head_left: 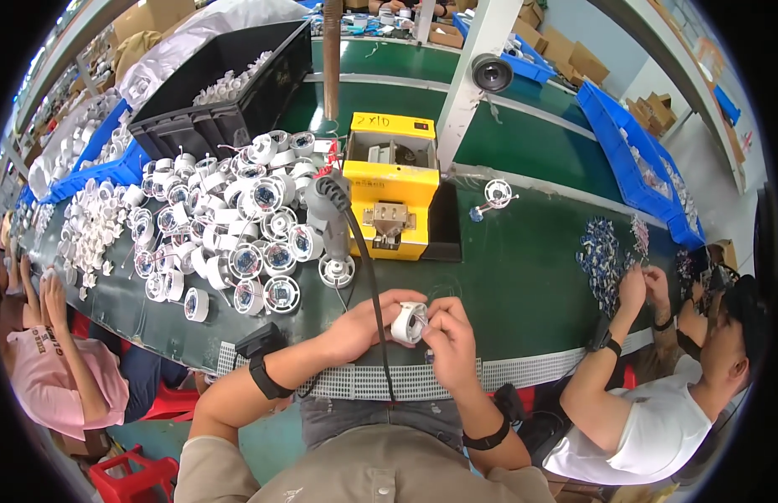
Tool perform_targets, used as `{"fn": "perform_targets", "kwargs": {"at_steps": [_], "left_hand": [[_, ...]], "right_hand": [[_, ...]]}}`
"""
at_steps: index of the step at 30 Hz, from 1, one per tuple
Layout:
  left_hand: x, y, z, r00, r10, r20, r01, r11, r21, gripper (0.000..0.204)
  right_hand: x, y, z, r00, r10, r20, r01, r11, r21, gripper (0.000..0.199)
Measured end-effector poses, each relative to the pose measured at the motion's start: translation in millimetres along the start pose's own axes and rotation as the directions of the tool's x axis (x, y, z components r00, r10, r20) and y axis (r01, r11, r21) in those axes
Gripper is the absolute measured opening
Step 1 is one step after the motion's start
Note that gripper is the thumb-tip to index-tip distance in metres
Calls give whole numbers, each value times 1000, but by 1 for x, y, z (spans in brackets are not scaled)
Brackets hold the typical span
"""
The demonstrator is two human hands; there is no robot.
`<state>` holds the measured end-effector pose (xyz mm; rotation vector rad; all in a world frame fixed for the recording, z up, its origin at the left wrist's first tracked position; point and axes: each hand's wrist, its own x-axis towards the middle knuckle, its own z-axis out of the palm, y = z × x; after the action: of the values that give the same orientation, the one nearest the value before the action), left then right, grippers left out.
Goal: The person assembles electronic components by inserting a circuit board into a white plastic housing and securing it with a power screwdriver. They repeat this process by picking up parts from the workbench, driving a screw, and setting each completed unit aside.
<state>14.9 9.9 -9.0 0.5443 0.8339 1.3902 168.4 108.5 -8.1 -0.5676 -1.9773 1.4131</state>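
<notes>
1. Left hand (pixel 365 325) closed round a small white housing (pixel 400 326); right hand (pixel 454 342) has fingertips pinched at its open side, whether on housing or wire cannot tell.
2. Housing held up over near side of green worktop (pixel 523 285).
3. Black cord (pixel 361 243) drops from grey tool (pixel 328 220), crossing in front of left hand.
4. Beyond: yellow machine (pixel 416 189), dark handwritten marks on top, small printed characters below.
5. Left: heap of round white parts (pixel 238 210), black crate (pixel 167 138) behind.
6. Right: pile of small bluish parts (pixel 601 260), co-worker's hands (pixel 642 289) beside it.
7. Far left: pink shirt (pixel 58 377), lettered.
</notes>
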Motion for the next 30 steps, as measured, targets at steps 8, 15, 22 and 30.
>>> {"fn": "perform_targets", "kwargs": {"at_steps": [8,15,22,30], "left_hand": [[-5,7,1,860,469,198,-475,597,646,30],[0,3,-11,831,531,166,-523,644,559,38],[-2,-4,2,896,431,113,-441,891,102,59],[0,-4,-2,910,398,116,-400,916,-2,42]], "right_hand": [[1,-18,-4,970,140,-200,-83,960,267,23],[-5,-3,-28,924,-352,-150,299,909,-292,17],[-8,-6,-30,996,59,60,-83,811,579,23],[-1,-31,7,996,93,18,-94,961,259,15]]}}
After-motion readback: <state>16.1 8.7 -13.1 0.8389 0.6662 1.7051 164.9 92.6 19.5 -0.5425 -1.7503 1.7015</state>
